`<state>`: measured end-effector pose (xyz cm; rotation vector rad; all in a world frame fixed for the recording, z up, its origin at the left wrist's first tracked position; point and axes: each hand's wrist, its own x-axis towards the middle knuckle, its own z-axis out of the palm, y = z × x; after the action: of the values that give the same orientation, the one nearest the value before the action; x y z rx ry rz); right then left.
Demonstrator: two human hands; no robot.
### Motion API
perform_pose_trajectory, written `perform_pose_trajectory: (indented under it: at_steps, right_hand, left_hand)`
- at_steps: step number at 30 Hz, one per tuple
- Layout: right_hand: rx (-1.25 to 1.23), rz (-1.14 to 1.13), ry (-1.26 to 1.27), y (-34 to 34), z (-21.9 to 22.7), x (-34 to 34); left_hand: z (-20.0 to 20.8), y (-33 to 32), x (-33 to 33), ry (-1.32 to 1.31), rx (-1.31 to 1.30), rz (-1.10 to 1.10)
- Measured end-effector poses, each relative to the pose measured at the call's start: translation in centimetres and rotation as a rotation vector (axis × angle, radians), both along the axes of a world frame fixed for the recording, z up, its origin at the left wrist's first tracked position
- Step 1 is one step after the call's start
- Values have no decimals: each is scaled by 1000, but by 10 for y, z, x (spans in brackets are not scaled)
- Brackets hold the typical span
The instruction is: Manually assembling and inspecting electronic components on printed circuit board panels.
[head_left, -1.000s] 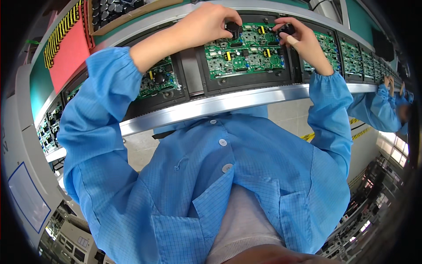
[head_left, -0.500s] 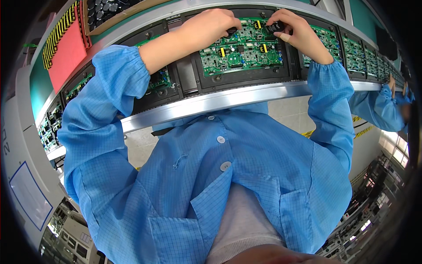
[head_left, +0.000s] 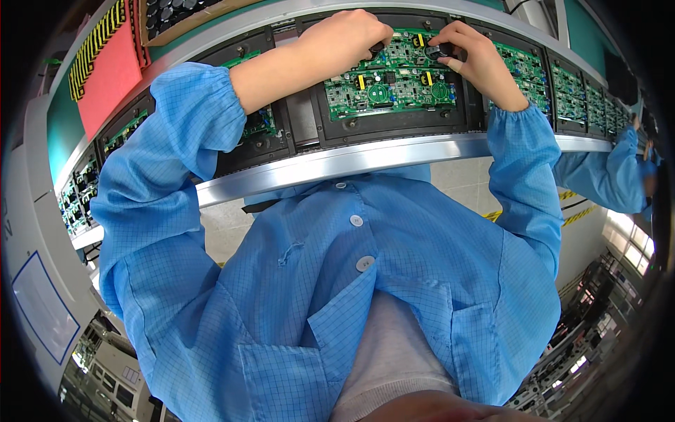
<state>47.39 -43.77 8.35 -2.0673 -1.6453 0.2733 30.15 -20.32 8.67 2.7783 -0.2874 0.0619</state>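
Conveyor line (head_left: 365,158) with a bright metal rail curves across the upper frame, carrying a row of black trays, each with a green circuit board. Blue smock sleeves of the person rise from the lower edge to the centre tray (head_left: 394,125). A red panel (head_left: 105,77) lies beyond the line at upper left; another worker's blue sleeve (head_left: 605,176) reaches in at far right.

The centre circuit board (head_left: 394,84) sits flat in its black tray, directly ahead of the person. Left hand (head_left: 348,35) rests curled on the board's upper left corner, fingers closed around a small dark part (head_left: 376,49) — only its tip is visible. Right hand (head_left: 474,53) hovers over the upper right edge, thumb and forefinger pinching a small black cylindrical component (head_left: 440,50) just above the board.
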Motion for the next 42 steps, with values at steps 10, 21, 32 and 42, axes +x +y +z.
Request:
perform_pose_trajectory:
  at_steps: [10, 21, 32, 42]
  right_hand:
    - [-1, -53, 21, -1, -3, -3]
    - [57, -3, 73, 10, 0, -6]
    - [-78, -57, -201, 10, 29, -26]
    - [306, 83, -34, 233, 33, -56]
  left_hand:
    - [8, 10, 2, -15, -232, -34]
    - [-7, -1, -10, -76, 76, 115]
    - [52, 151, -25, -255, 321, 104]
    - [35, 250, -27, -20, 436, 179]
